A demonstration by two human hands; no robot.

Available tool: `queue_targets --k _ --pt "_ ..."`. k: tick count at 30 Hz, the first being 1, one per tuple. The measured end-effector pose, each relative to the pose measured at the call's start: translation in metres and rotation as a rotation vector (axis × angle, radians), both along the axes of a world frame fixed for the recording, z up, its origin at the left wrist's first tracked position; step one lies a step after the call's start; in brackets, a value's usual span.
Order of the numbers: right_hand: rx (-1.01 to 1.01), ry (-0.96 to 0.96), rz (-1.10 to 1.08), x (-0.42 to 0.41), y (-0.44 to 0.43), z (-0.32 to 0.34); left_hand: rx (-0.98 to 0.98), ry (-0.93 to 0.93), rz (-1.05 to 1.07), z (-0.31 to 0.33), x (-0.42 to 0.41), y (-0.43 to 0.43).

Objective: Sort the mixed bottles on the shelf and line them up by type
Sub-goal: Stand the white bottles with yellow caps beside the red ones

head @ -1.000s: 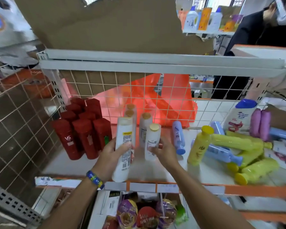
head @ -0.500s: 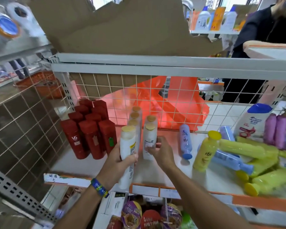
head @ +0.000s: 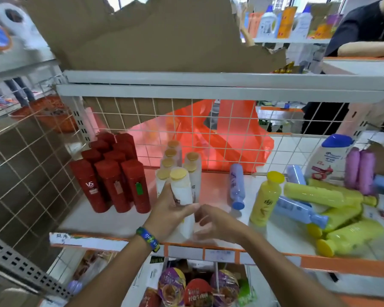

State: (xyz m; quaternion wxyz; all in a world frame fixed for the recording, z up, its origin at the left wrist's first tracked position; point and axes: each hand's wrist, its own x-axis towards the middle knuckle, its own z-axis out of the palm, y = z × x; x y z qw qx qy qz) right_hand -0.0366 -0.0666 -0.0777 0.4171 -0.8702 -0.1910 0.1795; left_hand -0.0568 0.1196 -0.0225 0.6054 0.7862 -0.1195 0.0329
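Observation:
My left hand grips a white bottle with a gold cap, upright at the front of the white shelf. My right hand sits just right of that bottle's base, fingers loosely curled, holding nothing I can see. Behind stand several more white gold-capped bottles in rows. Red bottles stand grouped at the left. One yellow bottle stands upright; other yellow bottles and light-blue bottles lie mixed on the right.
A wire grid backs the shelf, with an orange bag behind it. A large white shampoo bottle and purple bottles stand at the right. Snack packs fill the shelf below. A person in black leans at top right.
My left hand has carried the white bottle rightward to the front of the white row. My right hand let go of the other white bottle, left standing, and drew back toward the front edge.

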Motion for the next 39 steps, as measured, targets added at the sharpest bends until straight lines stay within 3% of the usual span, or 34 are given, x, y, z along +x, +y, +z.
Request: queue_targets --k 4,11,18,24,39 --pt "0.123 -0.021 -0.105 -0.01 0.003 -0.002 0.046 -0.073 0.124 -0.001 0.009 -0.021" --pt "0.173 -0.15 -0.322 -0.018 0.006 -0.01 -0.008 -0.055 0.136 0.001 0.008 -0.041" --pt "0.15 -0.127 -0.376 -0.01 0.011 -0.027 -0.071 -0.002 0.119 0.004 -0.004 -0.016" --pt "0.175 -0.063 -0.438 -0.003 0.02 -0.035 0.028 -0.057 0.233 0.004 -0.018 0.015" --pt "0.198 -0.098 -0.54 0.006 0.043 -0.047 0.143 -0.072 0.138 0.009 -0.039 0.024"
